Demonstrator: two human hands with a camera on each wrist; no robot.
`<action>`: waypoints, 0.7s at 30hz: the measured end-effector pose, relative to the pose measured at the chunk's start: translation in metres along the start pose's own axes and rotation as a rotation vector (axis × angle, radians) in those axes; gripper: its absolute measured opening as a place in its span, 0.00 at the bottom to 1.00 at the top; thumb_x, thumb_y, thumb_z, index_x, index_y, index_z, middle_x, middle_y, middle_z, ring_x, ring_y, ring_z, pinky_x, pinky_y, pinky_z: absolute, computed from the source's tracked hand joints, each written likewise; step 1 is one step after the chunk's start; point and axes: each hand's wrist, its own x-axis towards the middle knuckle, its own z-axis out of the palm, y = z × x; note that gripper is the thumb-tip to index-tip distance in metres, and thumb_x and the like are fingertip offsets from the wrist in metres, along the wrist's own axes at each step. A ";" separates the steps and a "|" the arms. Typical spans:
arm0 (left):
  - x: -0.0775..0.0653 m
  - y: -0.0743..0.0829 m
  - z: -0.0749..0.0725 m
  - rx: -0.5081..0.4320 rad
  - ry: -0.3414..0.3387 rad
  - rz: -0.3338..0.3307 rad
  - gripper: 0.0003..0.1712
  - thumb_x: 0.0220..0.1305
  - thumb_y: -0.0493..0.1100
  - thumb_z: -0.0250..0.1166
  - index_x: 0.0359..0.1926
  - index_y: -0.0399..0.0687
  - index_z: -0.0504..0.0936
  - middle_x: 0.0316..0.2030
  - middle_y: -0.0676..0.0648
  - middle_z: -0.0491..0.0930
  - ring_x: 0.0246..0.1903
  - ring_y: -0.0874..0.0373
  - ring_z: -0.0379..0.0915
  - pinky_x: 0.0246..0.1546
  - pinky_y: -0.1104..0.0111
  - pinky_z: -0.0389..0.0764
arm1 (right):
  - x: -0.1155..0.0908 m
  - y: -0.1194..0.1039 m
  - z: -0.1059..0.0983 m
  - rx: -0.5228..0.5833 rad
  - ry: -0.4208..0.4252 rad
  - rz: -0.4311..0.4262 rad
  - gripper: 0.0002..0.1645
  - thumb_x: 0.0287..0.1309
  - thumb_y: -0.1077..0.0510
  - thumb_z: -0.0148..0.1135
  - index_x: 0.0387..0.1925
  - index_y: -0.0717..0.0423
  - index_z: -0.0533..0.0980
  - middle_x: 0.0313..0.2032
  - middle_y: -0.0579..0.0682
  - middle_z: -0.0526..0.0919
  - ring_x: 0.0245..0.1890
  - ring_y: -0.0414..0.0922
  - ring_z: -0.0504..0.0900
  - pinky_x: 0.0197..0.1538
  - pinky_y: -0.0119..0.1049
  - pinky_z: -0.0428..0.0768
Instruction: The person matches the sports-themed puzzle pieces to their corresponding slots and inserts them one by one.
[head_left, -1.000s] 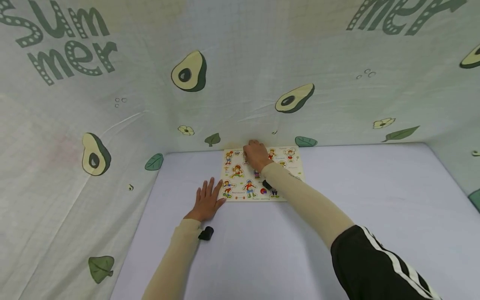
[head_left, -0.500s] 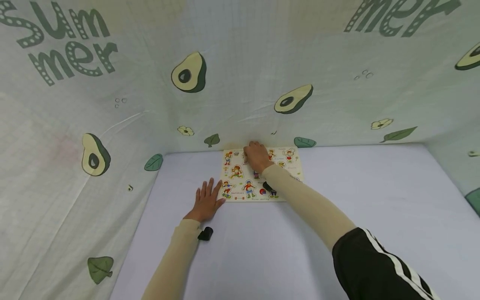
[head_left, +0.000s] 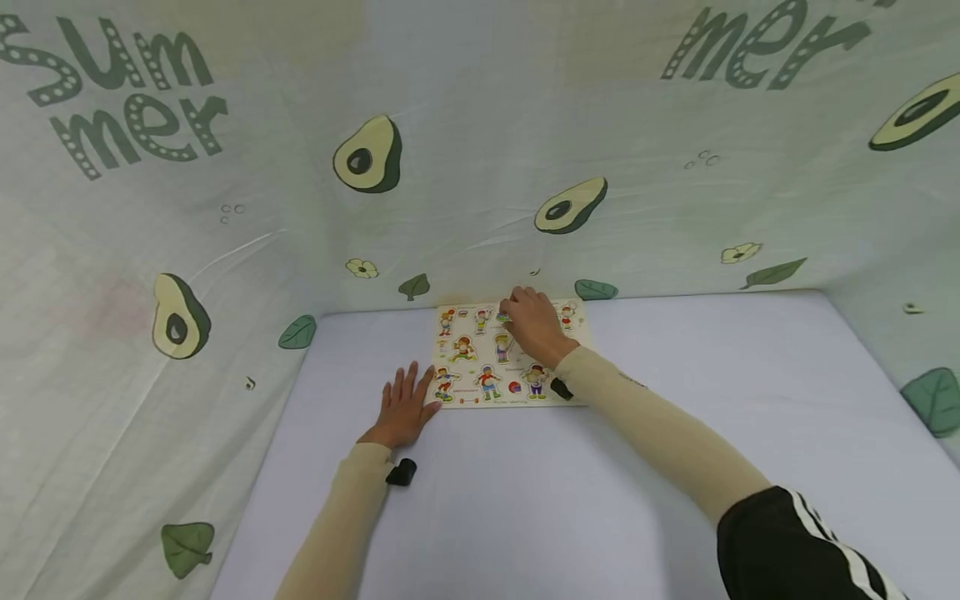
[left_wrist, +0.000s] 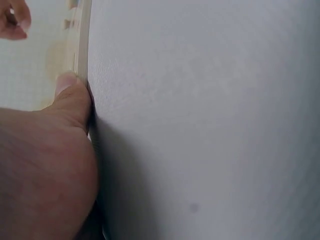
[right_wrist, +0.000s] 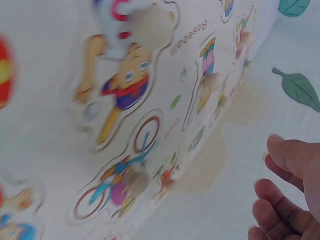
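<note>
A cream knob puzzle board (head_left: 476,398), printed with cartoon sports figures, lies at the back of the table. My left hand (head_left: 405,408) rests with fingers spread at the board's left side; in the left wrist view its thumb (left_wrist: 67,82) presses the board's edge. My right hand (head_left: 536,327) hovers over the upper right part of the board, hiding some figures. Seen from the right wrist, its fingers (right_wrist: 270,200) are loosely bent, thumb apart, with nothing between them. Round beige knobs (right_wrist: 137,181) stand on pieces such as a cyclist (right_wrist: 107,187) and a baseball player (right_wrist: 131,82).
A white table surface (head_left: 525,500) spreads in front of the board and to its right. Directly behind the board hangs a pale cloth (head_left: 465,167) printed with avocados and leaves, and it continues down the left side.
My right hand has moved right across the board from its upper left part, uncovering figures there. The left hand stays at the left edge. The head view has shifted slightly.
</note>
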 end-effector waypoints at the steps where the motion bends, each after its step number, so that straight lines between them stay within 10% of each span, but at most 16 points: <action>1: 0.000 0.000 0.000 -0.001 0.001 0.004 0.41 0.84 0.54 0.50 0.86 0.44 0.45 0.84 0.31 0.31 0.82 0.30 0.22 0.78 0.35 0.32 | -0.005 0.002 -0.003 0.009 0.014 -0.005 0.11 0.67 0.60 0.73 0.49 0.59 0.85 0.43 0.55 0.81 0.44 0.53 0.78 0.49 0.48 0.78; 21: -0.006 0.006 -0.003 -0.009 0.009 0.026 0.41 0.84 0.52 0.50 0.85 0.41 0.45 0.83 0.29 0.31 0.81 0.28 0.22 0.77 0.33 0.31 | -0.096 0.052 -0.043 0.056 0.080 0.181 0.13 0.62 0.60 0.77 0.46 0.61 0.86 0.46 0.58 0.84 0.48 0.57 0.81 0.53 0.53 0.79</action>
